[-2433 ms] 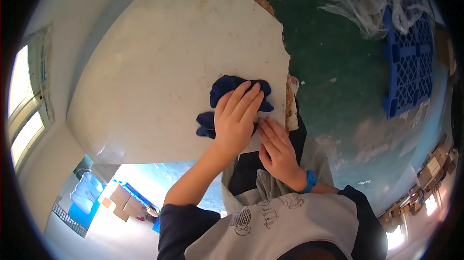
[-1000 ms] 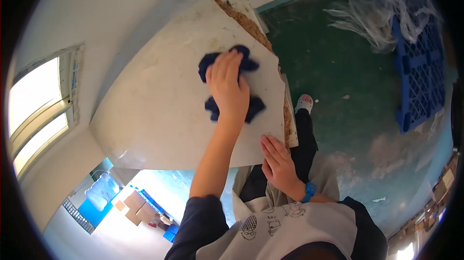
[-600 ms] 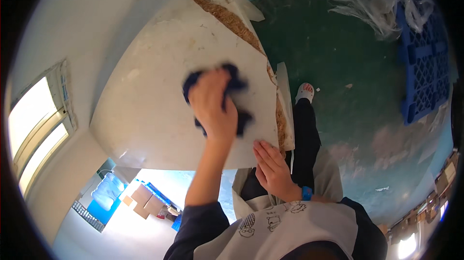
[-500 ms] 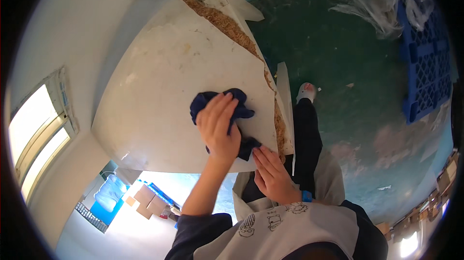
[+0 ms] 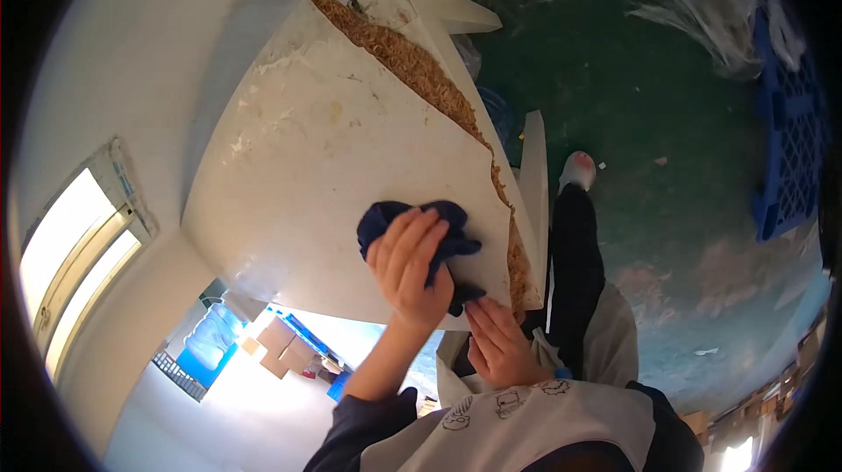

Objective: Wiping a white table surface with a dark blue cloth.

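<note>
A dark blue cloth (image 5: pixel 379 225) lies bunched on a worn white tabletop (image 5: pixel 307 156), close to its near edge. Over it presses my left hand (image 5: pixel 410 272), fingers together and curled onto the fabric. By the near right corner is my right hand (image 5: pixel 502 345), its fingers pressed together at the edge of a small black piece (image 5: pixel 467 295). That piece looks like cloth; whether it belongs to the blue one I cannot tell. Along the tabletop's right side the white surface is broken away, exposing rough brown chipboard (image 5: pixel 412 64).
Right of the tabletop lies a green floor (image 5: pixel 667 182) with small scraps. A blue plastic pallet (image 5: pixel 789 139) bears clear plastic sheeting (image 5: pixel 702 11) at the far right. A wall with a window (image 5: pixel 74 244) stands left. Cardboard boxes (image 5: pixel 285 349) sit at the lower left.
The whole view has shifted, so tabletop and hands appear lower and slightly right. Both hands stay at the cloths, with little clear movement relative to the tabletop.
</note>
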### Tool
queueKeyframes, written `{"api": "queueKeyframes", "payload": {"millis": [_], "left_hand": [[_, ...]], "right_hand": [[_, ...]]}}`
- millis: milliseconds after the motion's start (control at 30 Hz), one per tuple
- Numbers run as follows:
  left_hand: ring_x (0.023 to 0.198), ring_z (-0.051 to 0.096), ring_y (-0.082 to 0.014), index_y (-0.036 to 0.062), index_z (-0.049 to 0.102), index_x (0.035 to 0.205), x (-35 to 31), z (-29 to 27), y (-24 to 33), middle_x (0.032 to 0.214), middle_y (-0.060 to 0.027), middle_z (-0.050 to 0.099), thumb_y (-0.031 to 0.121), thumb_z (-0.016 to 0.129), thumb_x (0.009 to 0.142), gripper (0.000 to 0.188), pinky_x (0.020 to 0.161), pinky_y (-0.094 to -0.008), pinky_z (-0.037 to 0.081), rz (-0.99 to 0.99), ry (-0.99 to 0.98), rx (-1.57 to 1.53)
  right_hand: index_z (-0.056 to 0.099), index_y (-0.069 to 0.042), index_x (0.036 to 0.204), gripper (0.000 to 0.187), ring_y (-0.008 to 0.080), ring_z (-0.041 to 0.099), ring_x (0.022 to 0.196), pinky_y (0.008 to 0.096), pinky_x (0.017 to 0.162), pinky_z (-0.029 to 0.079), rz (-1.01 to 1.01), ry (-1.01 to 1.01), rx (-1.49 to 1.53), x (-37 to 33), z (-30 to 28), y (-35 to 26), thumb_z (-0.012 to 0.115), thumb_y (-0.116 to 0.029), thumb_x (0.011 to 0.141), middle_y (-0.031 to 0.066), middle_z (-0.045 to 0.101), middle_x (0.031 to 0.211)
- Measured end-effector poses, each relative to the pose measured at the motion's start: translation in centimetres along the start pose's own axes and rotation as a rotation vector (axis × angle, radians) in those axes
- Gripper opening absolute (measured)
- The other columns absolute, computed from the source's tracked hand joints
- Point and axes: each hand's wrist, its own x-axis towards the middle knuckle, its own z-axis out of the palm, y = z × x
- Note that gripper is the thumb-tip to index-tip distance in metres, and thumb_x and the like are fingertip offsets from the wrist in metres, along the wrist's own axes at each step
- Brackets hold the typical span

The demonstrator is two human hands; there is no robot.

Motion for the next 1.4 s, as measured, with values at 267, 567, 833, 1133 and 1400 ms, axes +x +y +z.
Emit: {"api": "queueKeyframes", "payload": {"millis": [267, 567, 833, 1133, 1400], "left_hand": [[0.108, 0.065, -0.0267, 0.0034, 0.068, 0.110, 14.5, 1.1, -5.5, 0.109, -0.0121, 0.071, -0.011, 0.053, 0.078, 0.038, 0.099, -0.0357, 0.046, -0.109, 0.305, 0.132], [0.109, 0.066, -0.0294, 0.0018, 0.074, 0.098, 0.2, -0.5, -0.2, 0.110, -0.0115, 0.070, 0.001, 0.056, 0.062, 0.040, 0.089, -0.0365, 0.044, -0.079, -0.064, -0.043], [0.109, 0.062, -0.0312, 0.0026, 0.068, 0.102, 8.9, 0.4, -6.9, 0.109, -0.0119, 0.068, -0.007, 0.057, 0.066, 0.039, 0.097, -0.0401, 0.042, 0.009, 0.152, 0.078], [0.110, 0.061, -0.0286, 0.0050, 0.069, 0.100, 7.9, -0.1, -6.1, 0.112, -0.0118, 0.068, -0.008, 0.056, 0.062, 0.042, 0.093, -0.0376, 0.042, 0.080, 0.076, 0.014], [0.113, 0.059, -0.0296, 0.0064, 0.066, 0.105, 14.4, 0.9, -10.4, 0.113, -0.0087, 0.067, -0.005, 0.058, 0.069, 0.039, 0.100, -0.0408, 0.039, -0.280, 0.473, 0.253]], "right_hand": [[0.059, 0.012, 0.125, 0.043, 0.0337, 0.046, 0.133, 0.0425, 0.111, 0.039, -0.028, -0.090, 0.003, 0.8, -0.6, 0.0, 0.059, -0.006, 0.086, 0.0197, 0.055, 0.138], [0.058, 0.012, 0.125, 0.044, 0.0346, 0.045, 0.134, 0.0437, 0.110, 0.039, -0.010, -0.134, -0.004, 0.5, -1.1, 0.2, 0.058, -0.006, 0.086, 0.0212, 0.055, 0.138], [0.056, 0.012, 0.128, 0.048, 0.0359, 0.043, 0.135, 0.0456, 0.111, 0.037, 0.046, -0.162, 0.003, 0.3, -1.8, 0.3, 0.059, -0.007, 0.084, 0.0210, 0.051, 0.142], [0.053, 0.012, 0.131, 0.051, 0.0350, 0.041, 0.137, 0.0451, 0.112, 0.037, -0.007, -0.179, -0.121, 0.5, -1.8, 0.2, 0.060, -0.004, 0.083, 0.0198, 0.049, 0.144], [0.054, 0.011, 0.131, 0.052, 0.0353, 0.042, 0.136, 0.0452, 0.112, 0.037, 0.010, -0.118, -0.086, 1.2, -1.2, -0.6, 0.059, -0.002, 0.081, 0.0189, 0.050, 0.143]]}}
